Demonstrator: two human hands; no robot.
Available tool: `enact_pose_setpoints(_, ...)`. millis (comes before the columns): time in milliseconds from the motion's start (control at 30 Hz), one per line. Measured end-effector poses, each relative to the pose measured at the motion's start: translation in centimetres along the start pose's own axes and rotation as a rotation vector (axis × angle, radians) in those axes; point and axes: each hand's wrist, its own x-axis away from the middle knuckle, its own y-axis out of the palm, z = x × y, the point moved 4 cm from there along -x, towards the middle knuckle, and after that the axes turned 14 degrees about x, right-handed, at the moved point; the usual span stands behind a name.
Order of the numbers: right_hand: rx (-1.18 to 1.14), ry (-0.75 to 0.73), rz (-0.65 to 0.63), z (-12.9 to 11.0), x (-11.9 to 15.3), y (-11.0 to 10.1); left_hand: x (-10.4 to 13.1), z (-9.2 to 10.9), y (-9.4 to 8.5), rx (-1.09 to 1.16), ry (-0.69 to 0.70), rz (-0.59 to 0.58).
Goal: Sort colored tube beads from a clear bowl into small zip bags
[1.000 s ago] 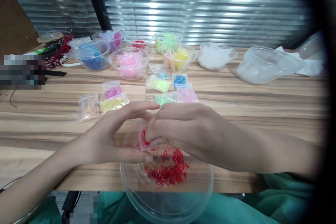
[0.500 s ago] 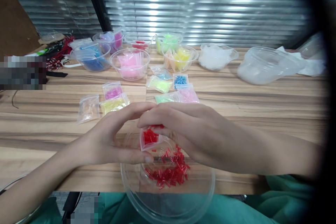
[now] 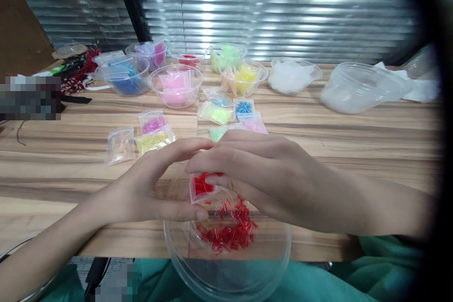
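Observation:
A small clear bag (image 3: 202, 189) with red pieces inside is held over the back left of a large clear bowl (image 3: 226, 276). My left hand (image 3: 159, 184) is closed on the bag from the left, its thumb along the near edge. From the right, my right hand (image 3: 244, 170) reaches over, its fingertips pinched at the red pieces in the bag's opening. Loose short red tubes (image 3: 230, 233) lie in a curve on the bowl's bottom. The bowl overhangs the table's front edge.
Small bags of orange (image 3: 120, 145), yellow (image 3: 154, 141) and blue (image 3: 243, 107) pieces lie beyond my hands. Behind them stand clear bowls with pink (image 3: 176, 88), blue (image 3: 122, 78) and white (image 3: 293, 77) contents. Cords (image 3: 83, 73) lie at the far left.
My right hand's fingers have shifted slightly at the bag's opening, and its knuckles are raised a little. My left hand and the bag have hardly moved.

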Motion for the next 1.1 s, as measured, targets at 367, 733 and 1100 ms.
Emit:
enact_pose_setpoints(367, 0.096, -0.017, 0.016, 0.1, -0.4, -0.5, -0.4, 0.4, 0.2, 0.023, -0.002, -0.022)
enact_pose_setpoints(733, 0.071, -0.108, 0.018, -0.3, -0.2, -0.5, -0.3, 0.1, 0.1, 0.009, -0.032, -0.015)
enact_pose_setpoints(1100, -0.027, 0.040, 0.032, -0.7, -0.2, -2.0, -0.3, 0.1, 0.1, 0.004, 0.003, 0.041)
